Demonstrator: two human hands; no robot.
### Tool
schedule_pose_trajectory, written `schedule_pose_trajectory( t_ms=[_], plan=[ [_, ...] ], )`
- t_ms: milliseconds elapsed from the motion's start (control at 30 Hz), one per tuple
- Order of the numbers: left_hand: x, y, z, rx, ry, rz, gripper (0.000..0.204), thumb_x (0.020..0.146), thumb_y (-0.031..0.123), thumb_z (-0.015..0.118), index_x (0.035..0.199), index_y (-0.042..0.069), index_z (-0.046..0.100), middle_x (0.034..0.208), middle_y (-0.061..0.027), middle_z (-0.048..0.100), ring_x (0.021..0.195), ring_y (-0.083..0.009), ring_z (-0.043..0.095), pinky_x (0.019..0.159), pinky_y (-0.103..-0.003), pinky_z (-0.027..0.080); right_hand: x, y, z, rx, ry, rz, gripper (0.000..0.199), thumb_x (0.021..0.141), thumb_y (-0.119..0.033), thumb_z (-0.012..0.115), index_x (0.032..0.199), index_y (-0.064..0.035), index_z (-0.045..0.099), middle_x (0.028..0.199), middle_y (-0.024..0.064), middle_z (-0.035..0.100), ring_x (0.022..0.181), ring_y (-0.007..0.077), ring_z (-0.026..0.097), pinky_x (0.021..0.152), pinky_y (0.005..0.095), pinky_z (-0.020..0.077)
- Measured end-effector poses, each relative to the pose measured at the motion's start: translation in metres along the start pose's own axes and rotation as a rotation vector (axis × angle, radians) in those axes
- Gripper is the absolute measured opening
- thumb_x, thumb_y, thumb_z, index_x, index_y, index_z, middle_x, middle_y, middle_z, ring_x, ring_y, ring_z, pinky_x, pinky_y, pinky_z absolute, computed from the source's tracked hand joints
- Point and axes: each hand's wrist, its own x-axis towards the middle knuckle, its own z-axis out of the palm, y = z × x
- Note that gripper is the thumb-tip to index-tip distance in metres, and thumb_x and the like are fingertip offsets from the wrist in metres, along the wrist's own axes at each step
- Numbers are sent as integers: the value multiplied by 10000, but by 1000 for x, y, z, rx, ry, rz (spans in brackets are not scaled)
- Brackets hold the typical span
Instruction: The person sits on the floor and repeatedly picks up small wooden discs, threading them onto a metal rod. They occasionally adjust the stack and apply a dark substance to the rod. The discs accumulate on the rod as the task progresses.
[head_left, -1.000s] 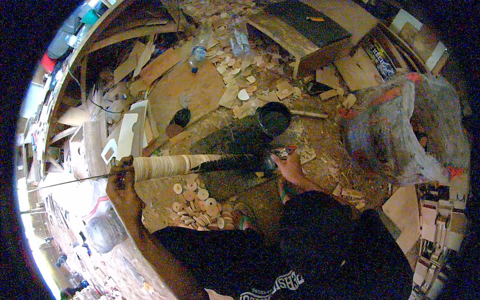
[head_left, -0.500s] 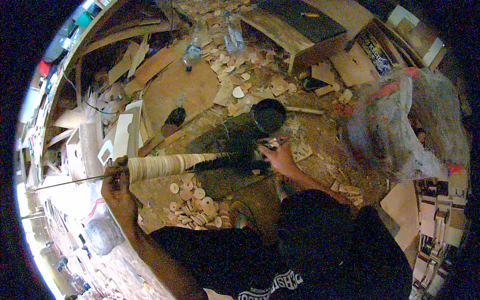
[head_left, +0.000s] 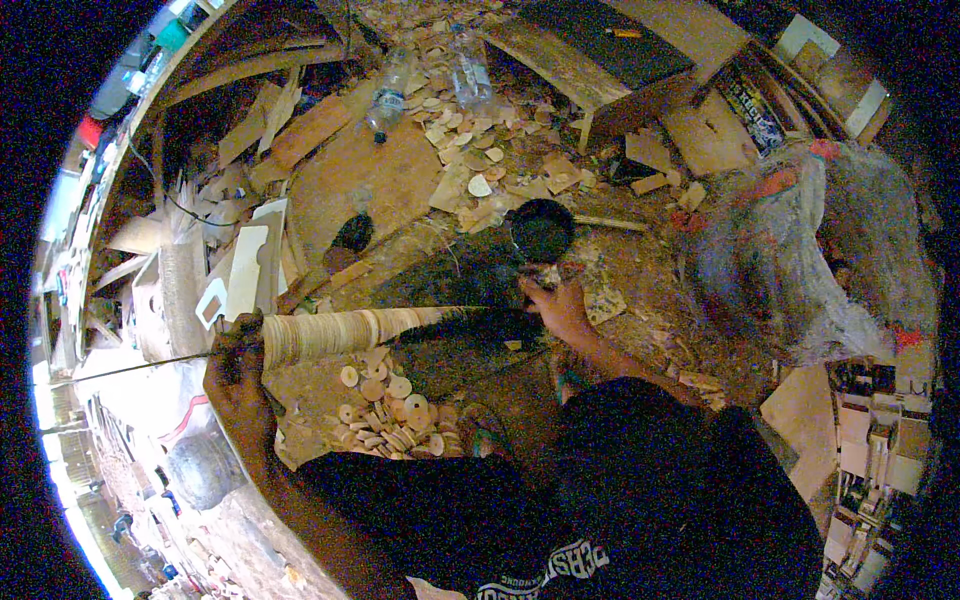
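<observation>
My left hand (head_left: pixel 238 360) is closed around the left end of a thin metal rod (head_left: pixel 135 368), just beside a tapering stack of round wooden discs (head_left: pixel 325 335) threaded along it. The stack's near-left part is pale wood. Its right end (head_left: pixel 470 325) looks black and merges with dark shadow. Held low beside a round black container (head_left: pixel 542 232), my right hand (head_left: pixel 562 308) has its fingers pinched together. Something small shows at those fingertips, too blurred to name. Below the stack lies a pile of loose discs (head_left: pixel 390 415), several with centre holes.
Two clear plastic bottles (head_left: pixel 388 100) lie at the far side among wood scraps (head_left: pixel 480 130). A crumpled plastic sheet (head_left: pixel 790 250) fills the right. Boards (head_left: pixel 250 265) lean at the left, and a wooden box with a dark top (head_left: pixel 610 50) stands at the back.
My right hand has shifted slightly, its fingertips now closer to the black container's near rim. A reddish bit seen by that hand earlier is less visible. My left hand stays on the rod.
</observation>
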Motion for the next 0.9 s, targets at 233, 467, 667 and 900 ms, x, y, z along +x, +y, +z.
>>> schedule_pose_trajectory(
  t_ms=[233,467,667,900],
  plan=[
    [1,-9,-1,-11,62,-26,128,930,69,610,1029,-12,621,1133,-140,667,1070,-230,607,974,-351,454,-40,10,-18,-4,-46,129,390,869,-273,728,1150,-24,621,1059,95,692,928,278,661,839,394,519],
    [5,-13,-4,63,44,7,116,928,64,602,1016,-10,609,1080,-124,664,1022,-218,613,939,-326,461,-14,-1,-16,-79,-79,145,298,844,-247,749,1032,-29,674,954,96,705,890,266,674,781,388,531],
    [0,-11,-12,29,7,-130,111,930,90,616,983,-5,597,1013,-104,658,962,-193,604,899,-317,465,-47,0,-34,-132,-28,77,306,825,-258,762,1023,-42,677,921,94,708,839,263,676,753,394,534],
    [2,-11,-9,55,28,-47,96,917,64,608,973,-13,608,994,-101,663,938,-193,610,883,-316,475,-23,14,-11,-95,49,60,436,796,-357,783,1044,-21,658,888,113,702,787,321,661,737,420,531]
  ],
)
